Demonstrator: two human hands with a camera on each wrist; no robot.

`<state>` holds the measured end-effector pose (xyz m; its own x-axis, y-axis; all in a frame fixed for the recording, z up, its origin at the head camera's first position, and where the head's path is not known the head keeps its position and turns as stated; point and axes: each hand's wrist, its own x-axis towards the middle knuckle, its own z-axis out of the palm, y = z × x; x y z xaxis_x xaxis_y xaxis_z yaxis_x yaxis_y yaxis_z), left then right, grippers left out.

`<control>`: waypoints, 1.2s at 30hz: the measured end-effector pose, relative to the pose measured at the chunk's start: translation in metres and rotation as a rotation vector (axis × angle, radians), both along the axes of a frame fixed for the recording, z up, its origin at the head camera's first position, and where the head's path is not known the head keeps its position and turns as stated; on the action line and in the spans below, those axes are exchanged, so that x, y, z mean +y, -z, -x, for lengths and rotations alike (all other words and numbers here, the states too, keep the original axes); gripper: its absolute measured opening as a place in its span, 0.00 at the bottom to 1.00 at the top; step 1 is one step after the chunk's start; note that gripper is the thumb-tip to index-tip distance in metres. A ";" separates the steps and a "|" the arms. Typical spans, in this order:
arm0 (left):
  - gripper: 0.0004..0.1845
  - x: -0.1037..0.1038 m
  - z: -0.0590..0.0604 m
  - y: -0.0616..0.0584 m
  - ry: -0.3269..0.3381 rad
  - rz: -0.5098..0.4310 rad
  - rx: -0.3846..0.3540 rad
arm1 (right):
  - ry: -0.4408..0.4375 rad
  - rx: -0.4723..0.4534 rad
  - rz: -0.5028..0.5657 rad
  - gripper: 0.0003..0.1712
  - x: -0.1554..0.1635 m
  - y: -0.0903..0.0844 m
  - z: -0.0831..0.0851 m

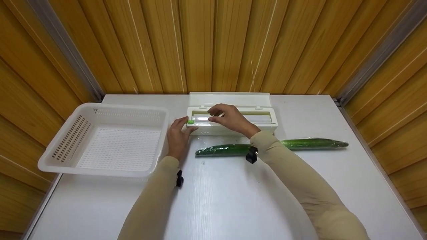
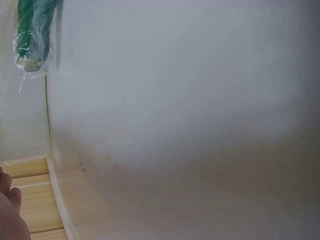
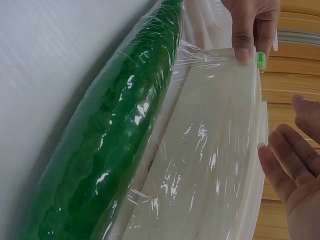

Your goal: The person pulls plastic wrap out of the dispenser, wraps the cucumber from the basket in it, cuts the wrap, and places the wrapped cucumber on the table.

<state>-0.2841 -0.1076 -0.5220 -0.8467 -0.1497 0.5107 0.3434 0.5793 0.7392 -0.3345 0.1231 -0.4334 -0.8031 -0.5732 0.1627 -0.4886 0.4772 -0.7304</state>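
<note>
My left hand grips the left end of a white cling film dispenser, thumb on its front, next to a green slider. The dispenser's lid stands raised at the back, with the roll visible inside. Over the opening is my right hand, fingers loosely bent, nothing visible between them. In front lies a long green cucumber wrapped in clear film, its middle hidden by my right forearm. In the right wrist view, clear film stretches between the cucumber and the dispenser's front.
A white perforated plastic basket stands on the left of the white table. Wood-look panelled walls rise behind the table and along both sides.
</note>
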 end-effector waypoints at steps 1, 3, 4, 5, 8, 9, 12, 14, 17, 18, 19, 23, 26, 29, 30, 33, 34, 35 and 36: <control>0.28 0.000 0.000 0.001 -0.001 0.003 0.008 | -0.002 -0.003 0.004 0.19 -0.002 0.001 0.001; 0.28 0.000 0.001 0.002 -0.004 0.011 0.022 | -0.008 -0.008 0.014 0.18 -0.007 0.004 0.002; 0.28 0.000 0.001 0.003 -0.004 0.013 0.029 | -0.011 -0.010 0.018 0.18 -0.009 0.005 0.003; 0.28 0.001 0.001 0.003 -0.005 0.016 0.029 | -0.014 -0.013 0.024 0.17 -0.011 0.006 0.004; 0.28 0.000 0.002 0.004 -0.005 0.019 0.046 | -0.022 -0.018 0.038 0.16 -0.020 0.007 0.004; 0.27 -0.001 0.002 0.003 -0.004 0.018 0.055 | -0.022 -0.019 0.039 0.16 -0.024 0.008 0.004; 0.27 -0.002 0.002 0.003 -0.001 0.025 0.085 | -0.024 -0.016 0.053 0.15 -0.033 0.008 0.004; 0.26 -0.002 0.002 0.002 -0.004 0.032 0.096 | -0.025 -0.005 0.052 0.14 -0.038 0.009 0.003; 0.26 0.000 0.002 0.003 -0.008 0.045 0.099 | -0.027 0.011 0.041 0.13 -0.043 0.011 0.003; 0.26 0.000 0.003 0.004 -0.010 0.048 0.098 | -0.026 0.014 0.032 0.13 -0.044 0.012 0.003; 0.26 0.001 0.003 0.004 -0.013 0.050 0.094 | -0.025 0.016 0.024 0.13 -0.045 0.013 0.002; 0.26 0.003 0.003 0.003 -0.016 0.047 0.084 | -0.013 0.012 0.013 0.12 -0.047 0.016 0.001; 0.26 0.004 0.004 0.003 -0.015 0.048 0.083 | -0.002 0.003 0.019 0.12 -0.048 0.017 0.001; 0.25 0.005 0.004 0.003 -0.011 0.054 0.085 | 0.011 -0.010 0.015 0.12 -0.049 0.019 0.001; 0.25 0.005 0.004 0.003 -0.011 0.056 0.087 | 0.018 -0.017 0.010 0.12 -0.049 0.019 0.001; 0.25 0.005 0.005 0.004 -0.014 0.063 0.089 | 0.050 -0.032 -0.003 0.12 -0.053 0.019 0.001; 0.25 0.005 0.005 0.004 -0.015 0.064 0.090 | 0.061 -0.033 -0.012 0.12 -0.054 0.019 0.001; 0.25 0.005 0.005 0.004 -0.017 0.067 0.092 | 0.070 -0.031 -0.024 0.12 -0.056 0.019 0.000; 0.25 0.005 0.005 0.004 -0.019 0.068 0.095 | 0.079 -0.024 -0.035 0.12 -0.058 0.019 0.000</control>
